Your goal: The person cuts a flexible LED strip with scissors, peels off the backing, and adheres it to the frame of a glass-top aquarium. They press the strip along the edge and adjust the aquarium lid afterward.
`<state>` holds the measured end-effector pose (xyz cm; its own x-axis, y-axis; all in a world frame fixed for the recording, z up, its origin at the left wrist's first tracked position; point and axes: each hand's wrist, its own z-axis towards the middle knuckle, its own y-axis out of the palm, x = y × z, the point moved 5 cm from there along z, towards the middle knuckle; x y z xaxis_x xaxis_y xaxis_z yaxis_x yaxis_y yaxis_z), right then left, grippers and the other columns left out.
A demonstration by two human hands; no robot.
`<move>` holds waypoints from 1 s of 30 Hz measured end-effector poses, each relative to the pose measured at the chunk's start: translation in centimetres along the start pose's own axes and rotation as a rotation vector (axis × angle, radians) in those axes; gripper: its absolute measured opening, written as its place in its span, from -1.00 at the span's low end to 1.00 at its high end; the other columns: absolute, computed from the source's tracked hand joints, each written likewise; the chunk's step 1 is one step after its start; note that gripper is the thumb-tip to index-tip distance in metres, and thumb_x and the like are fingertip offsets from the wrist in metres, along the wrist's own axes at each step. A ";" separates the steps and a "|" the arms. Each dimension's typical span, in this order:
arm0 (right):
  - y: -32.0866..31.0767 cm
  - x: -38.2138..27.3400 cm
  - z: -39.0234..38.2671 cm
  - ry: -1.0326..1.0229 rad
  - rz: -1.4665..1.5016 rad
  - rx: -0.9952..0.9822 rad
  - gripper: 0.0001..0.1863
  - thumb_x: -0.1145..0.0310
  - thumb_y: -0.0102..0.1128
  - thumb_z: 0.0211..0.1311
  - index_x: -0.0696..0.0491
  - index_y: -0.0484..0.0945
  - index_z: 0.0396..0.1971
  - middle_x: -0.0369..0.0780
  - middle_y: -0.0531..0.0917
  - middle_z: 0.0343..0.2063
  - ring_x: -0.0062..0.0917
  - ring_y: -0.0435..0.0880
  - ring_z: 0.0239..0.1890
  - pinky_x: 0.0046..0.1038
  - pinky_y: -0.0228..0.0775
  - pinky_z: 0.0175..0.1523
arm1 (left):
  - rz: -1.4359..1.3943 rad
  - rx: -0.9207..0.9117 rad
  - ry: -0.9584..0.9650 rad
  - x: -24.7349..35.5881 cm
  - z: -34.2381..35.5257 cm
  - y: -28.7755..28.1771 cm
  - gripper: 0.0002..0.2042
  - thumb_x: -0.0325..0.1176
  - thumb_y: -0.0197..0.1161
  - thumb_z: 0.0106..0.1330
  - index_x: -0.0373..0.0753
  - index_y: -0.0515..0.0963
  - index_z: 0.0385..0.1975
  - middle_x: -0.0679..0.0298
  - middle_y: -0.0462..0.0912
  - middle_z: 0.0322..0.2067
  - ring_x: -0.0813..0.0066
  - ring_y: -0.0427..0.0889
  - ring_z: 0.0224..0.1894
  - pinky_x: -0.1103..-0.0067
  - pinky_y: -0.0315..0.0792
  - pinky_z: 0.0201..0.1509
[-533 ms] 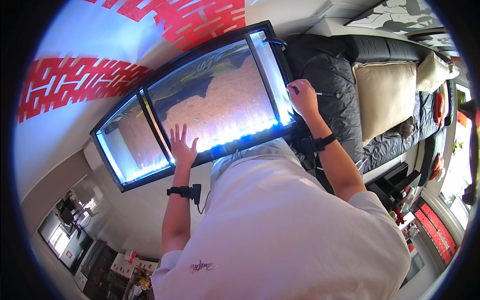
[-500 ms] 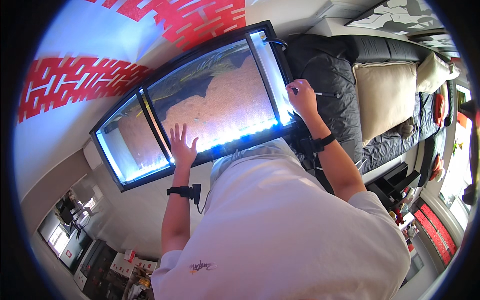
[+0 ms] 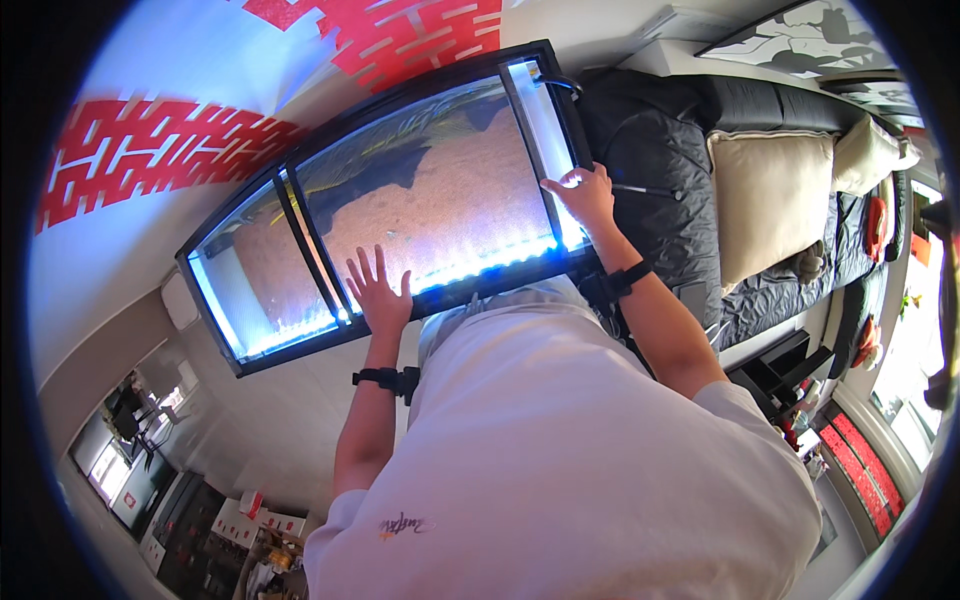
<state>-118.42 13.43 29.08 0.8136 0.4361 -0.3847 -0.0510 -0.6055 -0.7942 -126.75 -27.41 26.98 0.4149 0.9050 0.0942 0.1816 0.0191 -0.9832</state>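
Observation:
A black-framed fish tank point(image 3: 420, 303) lies before me, with a sandy bottom point(image 3: 440, 220), dark shapes and yellowish plants seen through its top. My left hand point(image 3: 380, 300) is open, fingers spread over the near edge beside the left divider. At the right end, my right hand point(image 3: 588, 200) reaches over the narrow compartment point(image 3: 538, 125). Its thumb and forefinger are apart, and I make out nothing between them. A thin rod with a dark tip point(image 3: 650, 190) sticks out to the right from behind that hand. Each wrist wears a black strap.
A bright light strip point(image 3: 490, 266) runs along the tank's near side. A dark hose point(image 3: 560, 84) bends over the far right corner. Right of the tank stands a black sofa point(image 3: 650, 140) with a beige cushion point(image 3: 775, 195). Red patterned decoration point(image 3: 170, 145) covers the wall beyond.
My left hand has slid right along the near edge. The right hand has moved left over the end compartment, its thumb stretching out, while the thin rod stays nearly in place.

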 end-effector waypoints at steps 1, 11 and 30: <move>0.1 0.0 -0.1 -0.007 -0.005 0.021 -0.42 -0.14 0.46 0.01 0.07 0.66 -0.18 0.03 0.39 0.26 -0.07 0.38 0.29 -0.08 0.33 0.27 | -0.009 0.011 -0.021 0.2 -0.2 0.1 -0.25 0.11 0.16 0.34 0.04 0.07 0.48 0.08 -0.09 0.51 -0.07 -0.19 0.54 -0.05 -0.20 0.50; -1.6 3.3 3.4 -0.254 0.524 0.143 -0.63 0.37 0.39 0.13 0.15 0.54 -0.08 -0.06 0.72 -0.22 -0.33 0.74 -0.15 -0.41 0.54 -0.02 | -0.058 0.043 -0.025 0.0 -0.3 0.3 -0.31 0.11 0.11 0.37 0.05 0.13 0.46 0.15 -0.02 0.50 0.00 -0.17 0.54 0.00 -0.24 0.52; -0.6 16.3 -3.7 -0.293 0.042 -0.223 -0.69 0.46 0.23 0.10 0.00 0.57 -0.11 -0.14 0.72 -0.25 -0.18 0.68 -0.13 -0.25 0.52 -0.04 | -0.661 -0.161 0.595 17.5 5.7 -6.2 -0.78 -0.42 0.29 0.25 -0.28 0.64 -0.13 0.03 0.68 -0.21 0.08 0.65 -0.15 0.36 0.55 -0.06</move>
<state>-102.97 18.44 25.03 0.6117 0.5603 -0.5585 0.0729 -0.7429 -0.6654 -125.70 -9.24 33.88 0.5662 0.3606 0.7412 0.6507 0.3565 -0.6705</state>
